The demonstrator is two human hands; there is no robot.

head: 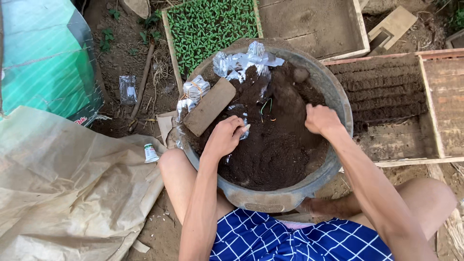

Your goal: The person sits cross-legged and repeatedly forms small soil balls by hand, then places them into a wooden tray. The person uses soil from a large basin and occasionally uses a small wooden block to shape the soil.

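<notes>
Bare ground strewn with seedling trays, round basin [333,92] filled with dark soil [275,150], left hand [224,137] fingers closed on a small silver packet [245,130], right hand [321,119] clenched over the soil, wooden block [209,107] laid at the basin's left rim.

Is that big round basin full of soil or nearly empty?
Mostly full: dark soil fills the basin nearly to its rim.

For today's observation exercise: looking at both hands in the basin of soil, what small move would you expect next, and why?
Probably the left hand lifts the small silvery packet it pinches clear of the soil. The right hand is closed on the soil by the basin rim, and more foil packets lie at the far side.
</notes>
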